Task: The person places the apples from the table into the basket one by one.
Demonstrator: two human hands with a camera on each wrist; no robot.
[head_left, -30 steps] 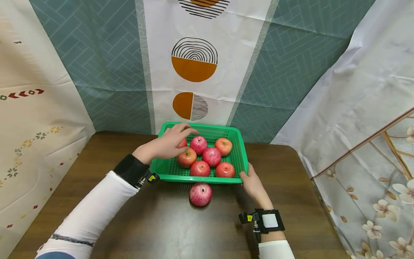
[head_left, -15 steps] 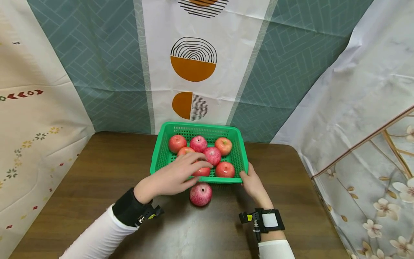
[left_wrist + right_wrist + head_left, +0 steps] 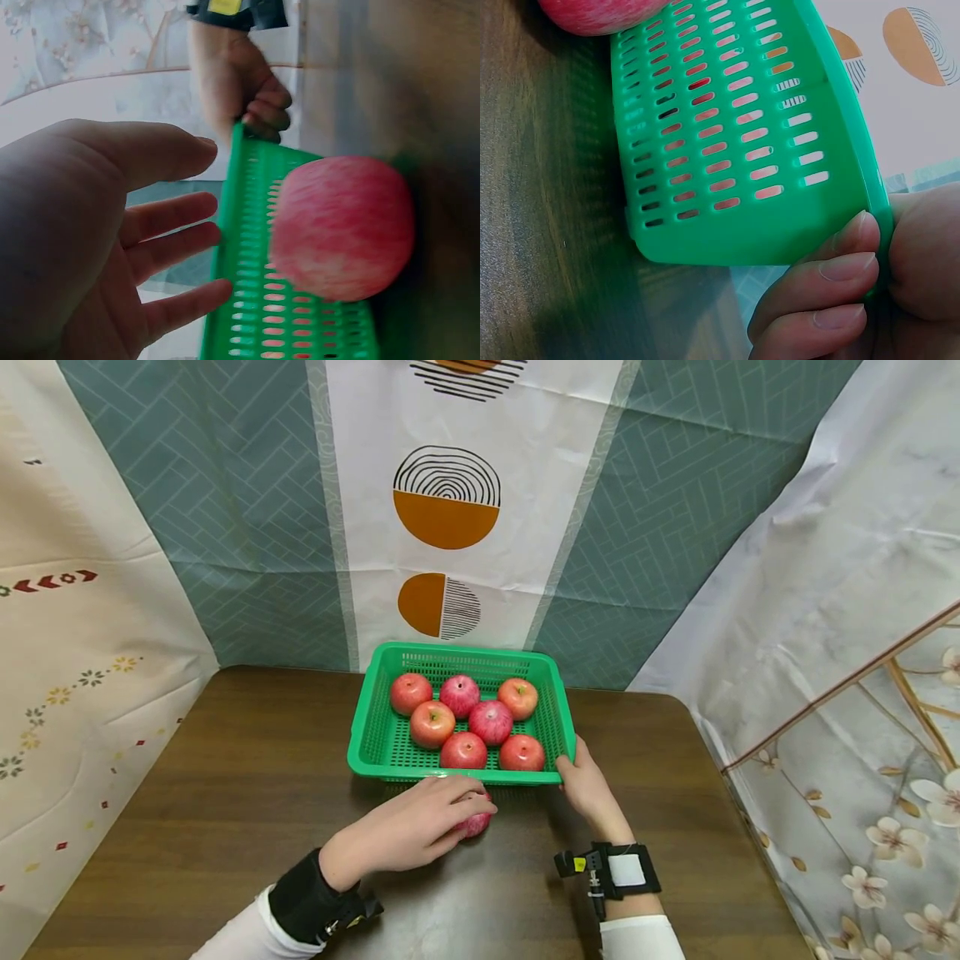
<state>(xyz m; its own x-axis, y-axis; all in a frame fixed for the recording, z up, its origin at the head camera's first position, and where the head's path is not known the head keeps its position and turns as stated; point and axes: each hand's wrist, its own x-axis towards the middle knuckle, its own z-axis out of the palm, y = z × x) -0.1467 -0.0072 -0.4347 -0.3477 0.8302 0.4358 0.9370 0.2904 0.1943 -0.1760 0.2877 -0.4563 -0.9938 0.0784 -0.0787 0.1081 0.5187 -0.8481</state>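
Observation:
A green plastic basket [image 3: 480, 651] holds several red apples [image 3: 463, 750] at the back of the table. One pinkish-red apple [image 3: 345, 229] sits outside it on the tabletop, close against the near wall. My left hand [image 3: 408, 827] hovers over this apple, partly covering it in the head view. In the left wrist view the thumb and fingers are spread loosely, with a gap between them and the apple. At the basket's near right corner my right hand [image 3: 588, 789] grips the rim, fingers curled under the green edge [image 3: 877, 195] in the right wrist view.
The brown wooden table [image 3: 247, 760] runs under everything. Behind the basket hangs a patterned cloth [image 3: 450, 527] right at the table's back edge. Floral cloths stand along the left and right sides.
My left hand has moved from the basket's left side, back over the near rim, down to the apple outside. The right hand keeps its grip, and the basket stays put.

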